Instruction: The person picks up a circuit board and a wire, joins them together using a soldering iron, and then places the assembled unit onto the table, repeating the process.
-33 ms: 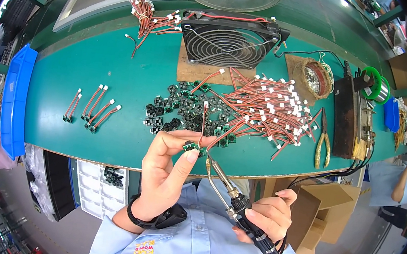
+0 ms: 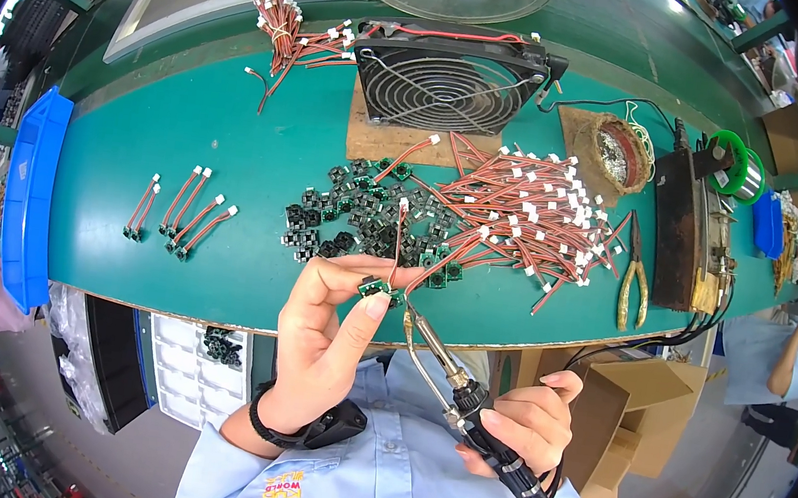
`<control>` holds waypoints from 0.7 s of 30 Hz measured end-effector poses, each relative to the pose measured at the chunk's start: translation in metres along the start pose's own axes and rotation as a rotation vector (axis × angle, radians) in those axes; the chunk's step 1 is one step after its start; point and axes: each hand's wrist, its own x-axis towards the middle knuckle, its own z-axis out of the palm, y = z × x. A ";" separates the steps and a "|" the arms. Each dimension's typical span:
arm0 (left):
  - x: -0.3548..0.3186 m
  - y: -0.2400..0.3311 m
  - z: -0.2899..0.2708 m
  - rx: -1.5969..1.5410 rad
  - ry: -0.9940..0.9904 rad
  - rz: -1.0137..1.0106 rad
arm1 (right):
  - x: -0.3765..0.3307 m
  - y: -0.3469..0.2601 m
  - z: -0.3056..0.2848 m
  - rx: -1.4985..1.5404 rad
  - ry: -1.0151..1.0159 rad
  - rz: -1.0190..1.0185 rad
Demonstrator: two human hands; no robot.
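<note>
My left hand [image 2: 325, 339] pinches a small green part [image 2: 373, 287] between thumb and fingertips; a red-brown wire [image 2: 398, 239] with a white plug stands up from it. My right hand [image 2: 522, 425] grips the black handle of a soldering iron [image 2: 436, 357], whose metal tip touches or nearly touches the green part from below right. Both hands hover at the near edge of the green bench [image 2: 235, 132]. Just beyond lie a heap of small green parts [image 2: 353, 219] and a pile of red-brown wires with white plugs [image 2: 531, 210].
Several wired leads [image 2: 182, 210] lie in a row at the left. A black fan [image 2: 448, 78] sits on cardboard at the back, pliers [image 2: 635, 271] and a dark tray [image 2: 682, 227] at the right. A blue bin [image 2: 31, 197] hangs on the left edge. Another person [image 2: 787, 342] stands at the right.
</note>
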 end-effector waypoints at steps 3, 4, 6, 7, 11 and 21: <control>0.000 -0.001 0.000 0.006 -0.018 0.024 | 0.000 -0.001 -0.001 0.000 -0.009 0.007; 0.000 -0.001 0.000 0.013 -0.022 0.025 | 0.000 -0.001 -0.001 0.000 -0.014 0.010; 0.000 -0.001 -0.001 0.026 -0.028 0.026 | 0.001 -0.002 -0.003 -0.001 -0.017 0.016; 0.000 -0.001 0.000 0.027 -0.029 0.025 | 0.001 -0.002 -0.003 -0.002 -0.022 0.021; 0.000 0.002 0.002 -0.001 -0.009 0.017 | -0.004 0.001 -0.007 0.026 0.021 -0.011; 0.003 0.004 -0.016 -0.285 0.032 -0.098 | -0.023 0.027 0.014 -0.013 0.566 0.091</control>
